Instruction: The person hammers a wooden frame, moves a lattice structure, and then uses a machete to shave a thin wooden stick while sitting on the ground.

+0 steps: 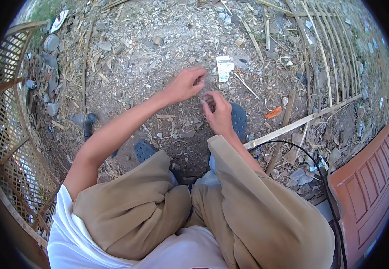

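My left hand [184,85] reaches in over the littered dirt, its fingers bent round toward the thumb as in a pinch. Just below and to its right is my right hand [219,113], also with curled fingers and the thumb close to them. The fingertips of the two hands are near each other. Anything held between them is too small or hidden to make out. A grey-blue clog [239,120] with holes shows beside my right hand, and the other clog [144,151] stands lower left. A white printed packet [224,68] lies on the ground beyond the hands.
A woven lattice panel [13,116] stands at the left. Wooden slats [309,120] form a frame at the right, near an orange scrap [273,112]. A black cable [313,159] curves past a brown panelled board [365,190]. A round can [51,43] lies upper left.
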### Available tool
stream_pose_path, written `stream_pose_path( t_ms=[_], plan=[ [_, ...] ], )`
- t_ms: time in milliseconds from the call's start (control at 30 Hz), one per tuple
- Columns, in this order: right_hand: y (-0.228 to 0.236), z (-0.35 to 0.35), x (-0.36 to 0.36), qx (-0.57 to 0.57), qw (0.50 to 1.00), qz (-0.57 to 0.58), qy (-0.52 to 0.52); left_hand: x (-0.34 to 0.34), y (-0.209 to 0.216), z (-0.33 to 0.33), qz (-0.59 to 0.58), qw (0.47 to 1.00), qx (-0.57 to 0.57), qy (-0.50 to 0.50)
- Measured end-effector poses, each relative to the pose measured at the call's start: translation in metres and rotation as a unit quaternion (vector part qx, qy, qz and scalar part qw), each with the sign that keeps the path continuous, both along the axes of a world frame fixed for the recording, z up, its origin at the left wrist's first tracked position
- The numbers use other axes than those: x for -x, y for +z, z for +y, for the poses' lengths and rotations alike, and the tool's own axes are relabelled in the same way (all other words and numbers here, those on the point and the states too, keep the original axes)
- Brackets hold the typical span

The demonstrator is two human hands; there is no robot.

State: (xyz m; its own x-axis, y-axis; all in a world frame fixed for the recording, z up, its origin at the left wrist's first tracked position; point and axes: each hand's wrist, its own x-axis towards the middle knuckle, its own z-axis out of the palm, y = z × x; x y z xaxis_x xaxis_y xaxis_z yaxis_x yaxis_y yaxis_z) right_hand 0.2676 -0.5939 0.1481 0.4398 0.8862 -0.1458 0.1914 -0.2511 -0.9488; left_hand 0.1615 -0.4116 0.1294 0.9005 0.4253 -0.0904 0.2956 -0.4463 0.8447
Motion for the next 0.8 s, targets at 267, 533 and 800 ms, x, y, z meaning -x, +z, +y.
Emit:
stream_pose_path(
  t_ms=[267,533,800],
  plan=[
    [-0.006,0.0,-0.001,0.017,0.995,0.064,-0.072,0.018,0.01,-0.007,0.052,0.991,0.045,0.118],
    [-0.007,0.0,0.0,0.02,0.998,0.021,-0.049,0.007,0.007,-0.001,0.069,0.984,-0.149,0.071],
    [-0.009,0.0,-0.002,-0.006,1.0,0.001,-0.025,-0.019,-0.003,-0.007,0.128,0.946,-0.298,0.004]
  ],
)
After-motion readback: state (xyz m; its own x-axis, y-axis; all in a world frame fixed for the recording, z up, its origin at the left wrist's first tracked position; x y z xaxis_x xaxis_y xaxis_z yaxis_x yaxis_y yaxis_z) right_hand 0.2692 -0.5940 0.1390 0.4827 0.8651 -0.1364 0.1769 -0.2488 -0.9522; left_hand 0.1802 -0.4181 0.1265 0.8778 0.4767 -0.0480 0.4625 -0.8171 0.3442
